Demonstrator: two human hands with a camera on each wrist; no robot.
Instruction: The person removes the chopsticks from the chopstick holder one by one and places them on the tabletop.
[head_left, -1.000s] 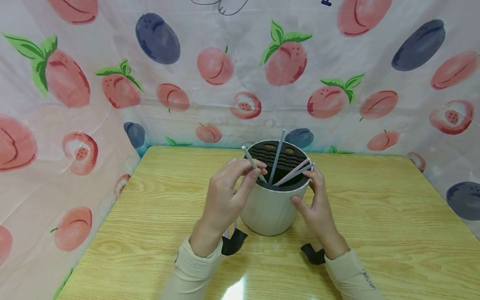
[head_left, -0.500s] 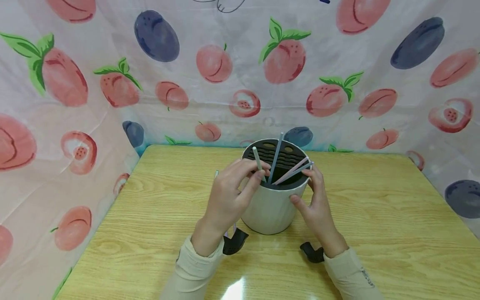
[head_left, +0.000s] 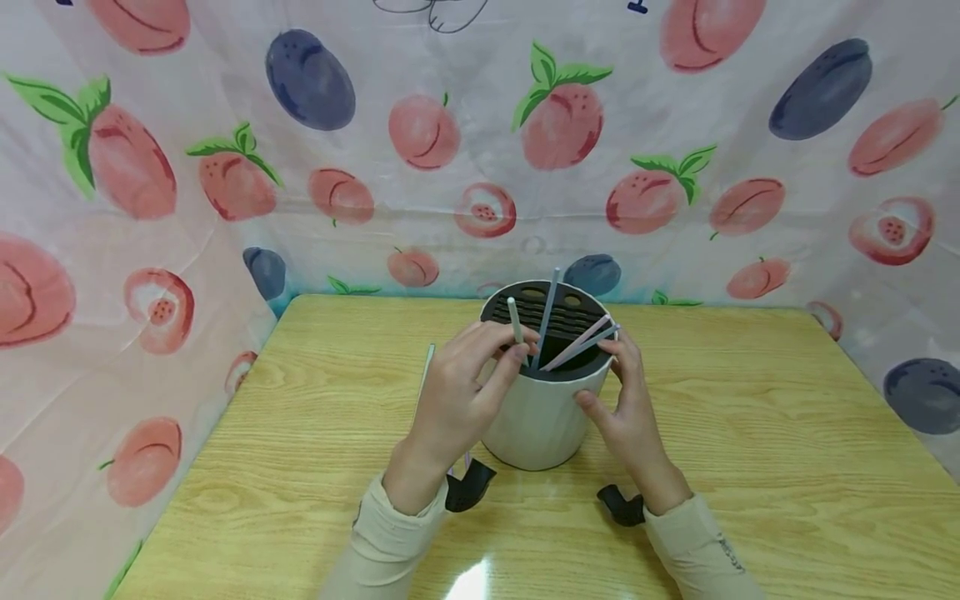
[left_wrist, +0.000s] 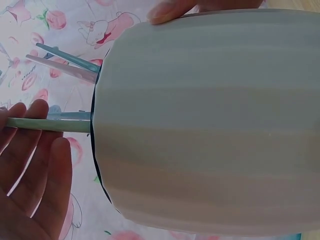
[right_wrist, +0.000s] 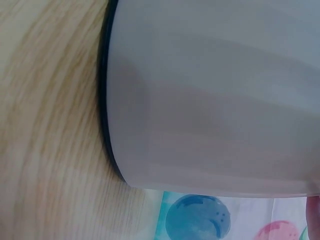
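My left hand [head_left: 461,379] pinches a pale green chopstick [head_left: 514,315] between thumb and fingers. Its lower end dips inside the front left rim of a white ribbed utensil holder [head_left: 536,425] with a black slotted top. In the left wrist view the green chopstick [left_wrist: 55,125] crosses my fingers [left_wrist: 61,175]. A blue chopstick [head_left: 550,308] stands nearly upright in the holder's open part. There too, a pink chopstick [head_left: 581,340] and another bluish one [head_left: 600,337] lean right. My right hand [head_left: 630,408] grips the holder's right side, thumb on the front wall, fingers at the rim.
A pale green chopstick [head_left: 426,367] lies on the wooden table [head_left: 337,400] left of the holder, partly behind my left hand. Purplish sticks [head_left: 467,458] show beside my left wrist, mostly hidden. Behind the table hangs a fruit-print cloth [head_left: 420,208].
My left hand has shifted slightly right, and the green chopstick's top has swung right to stand more upright. The green chopstick on the table has come into view. The right hand keeps its grip.
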